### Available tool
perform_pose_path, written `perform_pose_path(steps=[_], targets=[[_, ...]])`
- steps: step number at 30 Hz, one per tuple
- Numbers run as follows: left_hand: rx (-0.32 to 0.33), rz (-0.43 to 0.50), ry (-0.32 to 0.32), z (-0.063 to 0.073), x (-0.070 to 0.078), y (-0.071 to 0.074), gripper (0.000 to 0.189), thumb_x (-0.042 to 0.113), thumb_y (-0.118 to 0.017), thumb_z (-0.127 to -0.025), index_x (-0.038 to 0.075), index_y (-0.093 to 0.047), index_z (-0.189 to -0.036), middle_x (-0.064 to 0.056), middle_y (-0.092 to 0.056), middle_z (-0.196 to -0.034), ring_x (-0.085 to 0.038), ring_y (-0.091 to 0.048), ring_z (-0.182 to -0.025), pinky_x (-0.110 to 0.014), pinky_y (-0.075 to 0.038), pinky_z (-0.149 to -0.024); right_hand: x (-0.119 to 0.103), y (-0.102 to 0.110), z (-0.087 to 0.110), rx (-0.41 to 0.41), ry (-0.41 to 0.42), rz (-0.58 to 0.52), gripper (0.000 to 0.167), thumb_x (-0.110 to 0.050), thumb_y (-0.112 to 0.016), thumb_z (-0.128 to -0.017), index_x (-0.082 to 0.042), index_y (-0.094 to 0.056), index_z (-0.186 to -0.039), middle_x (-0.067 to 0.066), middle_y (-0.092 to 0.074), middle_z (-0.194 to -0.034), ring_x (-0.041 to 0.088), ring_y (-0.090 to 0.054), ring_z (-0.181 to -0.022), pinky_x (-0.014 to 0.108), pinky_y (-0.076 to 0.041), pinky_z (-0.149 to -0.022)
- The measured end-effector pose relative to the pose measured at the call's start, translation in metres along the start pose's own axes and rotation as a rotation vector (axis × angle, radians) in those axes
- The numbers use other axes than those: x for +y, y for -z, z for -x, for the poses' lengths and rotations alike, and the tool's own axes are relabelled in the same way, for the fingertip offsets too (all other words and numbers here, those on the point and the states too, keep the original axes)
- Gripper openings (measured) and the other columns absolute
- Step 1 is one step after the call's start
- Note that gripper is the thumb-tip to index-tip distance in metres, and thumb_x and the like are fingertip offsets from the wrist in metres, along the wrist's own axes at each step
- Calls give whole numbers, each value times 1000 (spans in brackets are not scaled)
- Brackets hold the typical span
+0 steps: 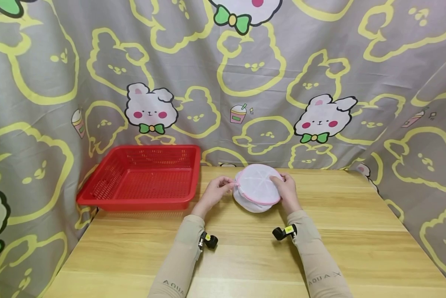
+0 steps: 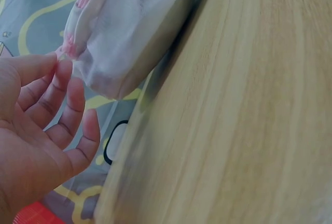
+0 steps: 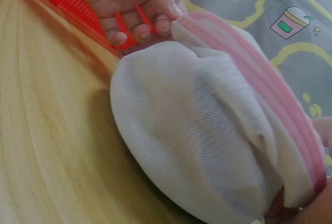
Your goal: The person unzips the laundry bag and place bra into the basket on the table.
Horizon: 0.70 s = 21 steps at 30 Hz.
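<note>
Holding a round white mesh bag [image 1: 253, 188] between both hands, over the middle of the far half of the table [image 1: 241, 265], just right of the red basket [image 1: 137, 203]. Pinching a small pink tab [image 2: 70, 46] at the left edge of the bag, between thumb and forefinger of the left hand [image 1: 216, 192], with the other three fingers loosely bent and apart from the mesh. Gripping the right edge with the right hand [image 1: 288, 192], thumb laid over the lid [image 1: 259, 178], fingers beneath and partly hidden. Being round, showing no clear long axis; taking direction instead from the pink band [image 3: 262, 81], apparently a zip, curving along the near rim from the left pinch to the right grip. Depending, by judgement, on that left-to-right line for any work along the band. Overlapping the bag more with the right hand; meeting only the outer edge with the left. Facing up with the lid. Cannot tell whether resting fully on the table or lifted slightly.
</note>
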State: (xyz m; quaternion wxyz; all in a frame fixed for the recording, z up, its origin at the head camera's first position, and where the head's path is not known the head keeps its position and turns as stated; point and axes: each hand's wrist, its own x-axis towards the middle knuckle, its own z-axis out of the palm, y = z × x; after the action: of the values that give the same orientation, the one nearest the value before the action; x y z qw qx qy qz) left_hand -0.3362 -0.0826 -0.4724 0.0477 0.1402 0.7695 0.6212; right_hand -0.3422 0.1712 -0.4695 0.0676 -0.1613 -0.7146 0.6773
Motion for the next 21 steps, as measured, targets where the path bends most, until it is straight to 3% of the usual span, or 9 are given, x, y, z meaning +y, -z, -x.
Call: perform_pose_path(steps=[4, 12, 16, 21], targets=[[15, -9, 8, 0, 1, 2, 18, 17, -63, -94, 2, -64, -104, -22, -63, -96, -44, -60, -96, -40, -50, -68, -2, 2, 2, -37, -2, 19, 47, -17, -64, -90, 2, -47, -130, 6, -51, -105, 6, -54, -76, 16, -49, -66], [41, -18, 29, -1, -1, 4, 16, 16, -64, -93, 3, -65, -103, -8, -64, -91, -46, -60, -98, -44, -52, -72, -7, 8, 5, -108, 27, 116, 54, -22, -63, -92, 5, -43, -134, 9, -52, -111, 4, -53, -82, 13, -48, -69], [45, -11, 32, -1, -1, 6, 15, 13, -62, -94, 1, -64, -103, -13, -65, -95, -47, -60, -98, -47, -53, -76, -7, 11, 5, -129, 37, 137, 52, -24, -63, -92, 4, -45, -132, 6, -53, -107, 3, -54, -80, 14, -48, -68], [48, -1, 48, 0, 0, 7, 16, 11, -60, -94, 0, -64, -104, -19, -65, -99, -47, -60, -97, -42, -52, -70, -9, 13, 6, -153, 20, 153, 51, -25, -62, -93, 3, -45, -133, 6, -53, -107, 4, -54, -82, 15, -49, -69]])
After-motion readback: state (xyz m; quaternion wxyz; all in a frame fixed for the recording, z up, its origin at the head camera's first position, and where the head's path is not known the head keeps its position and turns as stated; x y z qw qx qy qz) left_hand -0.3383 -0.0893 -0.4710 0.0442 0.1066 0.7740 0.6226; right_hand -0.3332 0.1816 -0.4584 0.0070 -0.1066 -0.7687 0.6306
